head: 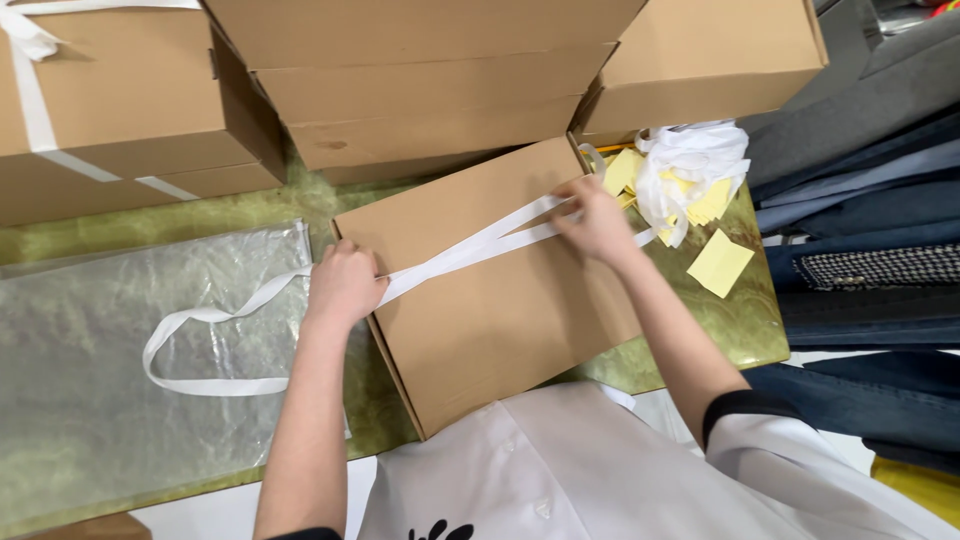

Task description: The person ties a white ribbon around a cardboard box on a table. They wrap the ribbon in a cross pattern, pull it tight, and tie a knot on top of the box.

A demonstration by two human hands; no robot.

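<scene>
White ribbon (470,248) is stretched in two strands across the top of a flat brown cardboard box (490,320), which lies at an angle on a green marbled table (745,330) — its near corner almost touching the person's white shirt. The left end of the stretched part is pinched in the left hand (343,285) at the box's left edge; the fingers are curled tightly around it. From that hand the loose tail is looped away over a clear plastic sheet (90,380) spread on the table. The other end is grasped by the right hand (598,220) near the box's far right corner, fingers closed on the strands. Just beyond that hand, a heap of white ribbon (690,165) and scattered yellow paper slips (720,262) are seen. Behind the box, more cardboard boxes (420,90) are stacked — one at the left is bound with white ribbon. Folded dark garments (870,240) are piled at the right.
</scene>
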